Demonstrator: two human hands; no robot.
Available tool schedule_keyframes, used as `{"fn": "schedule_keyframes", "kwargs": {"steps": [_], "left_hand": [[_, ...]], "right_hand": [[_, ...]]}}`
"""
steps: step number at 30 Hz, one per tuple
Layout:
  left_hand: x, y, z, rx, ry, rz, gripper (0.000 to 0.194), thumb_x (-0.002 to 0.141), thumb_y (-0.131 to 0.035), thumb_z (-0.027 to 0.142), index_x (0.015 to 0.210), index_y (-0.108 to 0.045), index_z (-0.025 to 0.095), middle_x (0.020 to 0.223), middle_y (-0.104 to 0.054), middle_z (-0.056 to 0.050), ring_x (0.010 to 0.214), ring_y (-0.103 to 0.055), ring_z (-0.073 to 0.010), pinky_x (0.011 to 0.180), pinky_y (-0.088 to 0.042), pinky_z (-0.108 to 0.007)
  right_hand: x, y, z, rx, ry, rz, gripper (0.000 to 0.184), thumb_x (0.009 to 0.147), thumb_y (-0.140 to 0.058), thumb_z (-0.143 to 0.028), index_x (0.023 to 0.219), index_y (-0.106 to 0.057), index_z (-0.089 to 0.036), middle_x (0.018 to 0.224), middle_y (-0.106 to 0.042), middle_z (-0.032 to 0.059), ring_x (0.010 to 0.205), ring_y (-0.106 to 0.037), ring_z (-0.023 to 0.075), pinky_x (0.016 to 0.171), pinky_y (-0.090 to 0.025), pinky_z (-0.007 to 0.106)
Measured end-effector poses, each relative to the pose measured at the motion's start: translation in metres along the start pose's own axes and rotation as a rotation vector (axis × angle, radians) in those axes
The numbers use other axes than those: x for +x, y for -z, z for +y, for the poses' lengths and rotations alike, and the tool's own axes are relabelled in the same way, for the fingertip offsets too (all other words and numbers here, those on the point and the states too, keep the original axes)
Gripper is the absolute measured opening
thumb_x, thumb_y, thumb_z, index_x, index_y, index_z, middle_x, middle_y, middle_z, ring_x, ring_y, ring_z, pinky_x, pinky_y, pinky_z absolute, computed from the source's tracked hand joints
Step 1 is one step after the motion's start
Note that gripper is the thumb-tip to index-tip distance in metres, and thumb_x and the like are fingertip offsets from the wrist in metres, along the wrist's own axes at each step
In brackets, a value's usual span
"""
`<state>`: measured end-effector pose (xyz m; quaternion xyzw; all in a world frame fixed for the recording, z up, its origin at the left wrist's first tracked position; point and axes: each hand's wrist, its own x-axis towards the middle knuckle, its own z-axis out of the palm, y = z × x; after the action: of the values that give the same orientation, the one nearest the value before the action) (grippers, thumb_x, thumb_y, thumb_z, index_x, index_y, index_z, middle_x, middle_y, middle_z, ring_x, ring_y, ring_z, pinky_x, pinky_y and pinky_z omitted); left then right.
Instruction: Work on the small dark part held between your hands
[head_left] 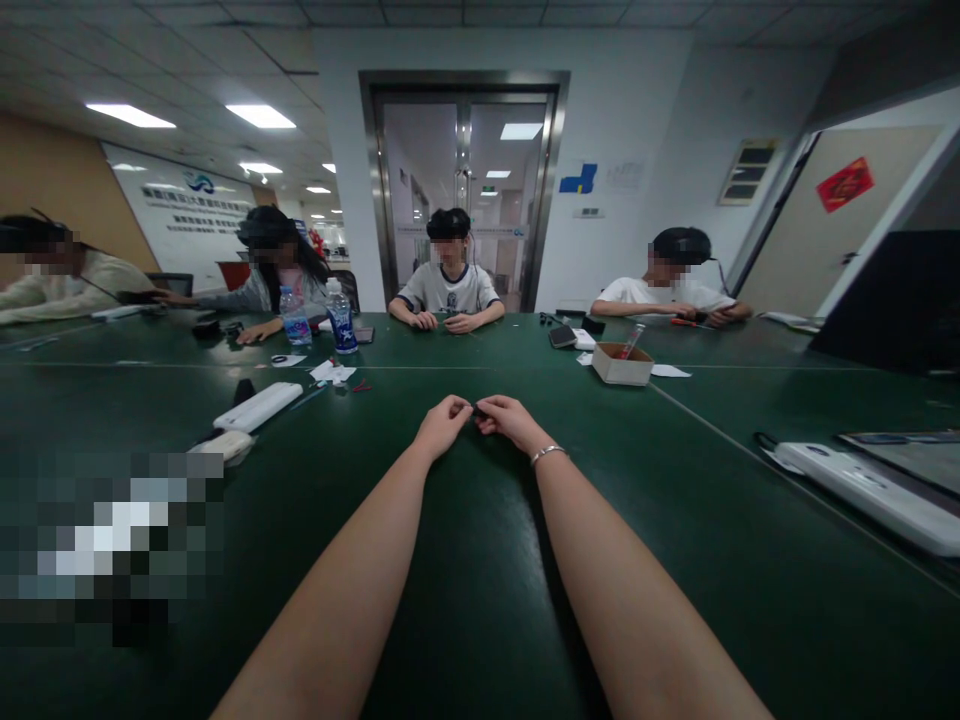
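My left hand and my right hand meet over the middle of the dark green table. Between their fingertips is a small black piece, too small and too covered by the fingers to name. Thumb and forefinger of my right hand pinch it, the other fingers curled in below. The fingers of my left hand are also pinched together, at the left end of the piece. A silver bangle circles my right wrist.
Two bottles and paper scraps stand or lie ahead left, near a white power strip. An open cardboard box is ahead right. A long white device lies at right. Several people with headgear sit across the table.
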<state>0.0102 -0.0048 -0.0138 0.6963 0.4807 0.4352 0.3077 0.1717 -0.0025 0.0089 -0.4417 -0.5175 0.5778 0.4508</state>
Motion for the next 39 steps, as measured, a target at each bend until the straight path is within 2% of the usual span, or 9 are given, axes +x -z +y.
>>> {"fn": "schedule_keyframes", "kwargs": {"steps": [6,11,16,20,24,29,33,36,39], "left_hand": [[-0.0006,-0.0002,0.0034,-0.011,0.027,0.019,0.026,0.08,-0.054,0.038,0.095,-0.06,0.018,0.084,-0.067,-0.005,0.079,-0.062,-0.0154,0.077,-0.047,-0.029],[0.0003,0.0003,0.0053,-0.021,0.04,0.024,0.03,0.081,-0.051,0.045,0.09,-0.059,0.018,0.082,-0.067,-0.005,0.076,-0.061,-0.015,0.076,-0.046,-0.028],[0.0037,0.0,0.0028,0.048,0.068,0.04,0.038,0.082,-0.043,0.053,0.078,-0.059,0.019,0.073,-0.065,-0.002,0.07,-0.06,-0.015,0.072,-0.045,-0.028],[0.0042,0.001,0.0035,0.098,0.088,0.014,0.045,0.084,-0.035,0.056,0.074,-0.059,0.019,0.074,-0.066,-0.003,0.069,-0.059,-0.0152,0.071,-0.044,-0.027],[0.004,0.0014,0.004,0.138,0.09,0.014,0.049,0.084,-0.031,0.058,0.072,-0.059,0.019,0.072,-0.065,-0.003,0.067,-0.058,-0.0156,0.069,-0.043,-0.027],[0.005,0.0007,0.0027,0.14,0.073,0.016,0.05,0.085,-0.029,0.058,0.076,-0.06,0.021,0.075,-0.066,-0.003,0.068,-0.058,-0.0155,0.067,-0.043,-0.026],[0.0053,0.0007,0.0024,0.154,0.07,0.012,0.05,0.086,-0.029,0.059,0.078,-0.06,0.021,0.076,-0.066,-0.003,0.068,-0.059,-0.0155,0.066,-0.043,-0.026],[0.0051,0.0006,0.0024,0.174,0.077,0.007,0.052,0.086,-0.027,0.06,0.077,-0.06,0.021,0.075,-0.065,-0.003,0.068,-0.059,-0.0158,0.066,-0.042,-0.027],[0.0047,0.0004,0.0027,0.195,0.071,-0.009,0.053,0.086,-0.026,0.06,0.078,-0.061,0.021,0.075,-0.065,-0.003,0.069,-0.059,-0.0161,0.065,-0.041,-0.027]], "right_hand": [[0.0038,0.0004,0.0023,-0.058,0.016,-0.007,0.011,0.086,-0.06,-0.019,0.077,-0.059,-0.012,0.053,-0.063,0.0026,0.042,-0.058,0.0083,0.043,-0.05,0.015],[0.0063,0.0009,0.003,-0.071,0.02,-0.01,0.013,0.085,-0.062,-0.023,0.079,-0.059,-0.011,0.054,-0.064,0.0035,0.041,-0.058,0.0085,0.042,-0.05,0.015],[0.0048,0.0007,0.0034,-0.031,0.06,-0.014,0.01,0.081,-0.065,-0.019,0.086,-0.058,-0.013,0.06,-0.063,0.0003,0.041,-0.057,0.0072,0.04,-0.05,0.016],[0.0025,0.0006,0.0042,-0.016,0.151,-0.045,0.025,0.072,-0.07,-0.012,0.095,-0.059,-0.015,0.073,-0.063,-0.0012,0.044,-0.059,0.0067,0.041,-0.053,0.018],[0.0013,0.0,0.0026,-0.007,0.131,-0.089,0.031,0.067,-0.071,-0.004,0.094,-0.061,-0.016,0.079,-0.064,0.0001,0.047,-0.061,0.0067,0.045,-0.055,0.019],[0.0009,-0.0032,-0.0033,0.058,0.03,-0.09,0.022,0.078,-0.066,-0.011,0.098,-0.057,-0.014,0.073,-0.066,0.0032,0.057,-0.067,0.0119,0.056,-0.059,0.022],[0.0046,-0.006,-0.0056,-0.014,-0.044,-0.067,0.013,0.091,-0.053,-0.027,0.092,-0.054,-0.014,0.055,-0.061,0.0018,0.043,-0.06,0.0117,0.042,-0.053,0.021],[0.0067,-0.0054,-0.0054,-0.023,-0.041,-0.079,0.011,0.091,-0.05,-0.024,0.09,-0.055,-0.014,0.051,-0.058,-0.0008,0.038,-0.055,0.0089,0.037,-0.048,0.017],[0.0063,-0.0009,-0.0045,0.049,-0.042,-0.094,0.009,0.086,-0.057,-0.018,0.095,-0.057,-0.015,0.06,-0.062,-0.0003,0.043,-0.056,0.0077,0.042,-0.051,0.018]]}}
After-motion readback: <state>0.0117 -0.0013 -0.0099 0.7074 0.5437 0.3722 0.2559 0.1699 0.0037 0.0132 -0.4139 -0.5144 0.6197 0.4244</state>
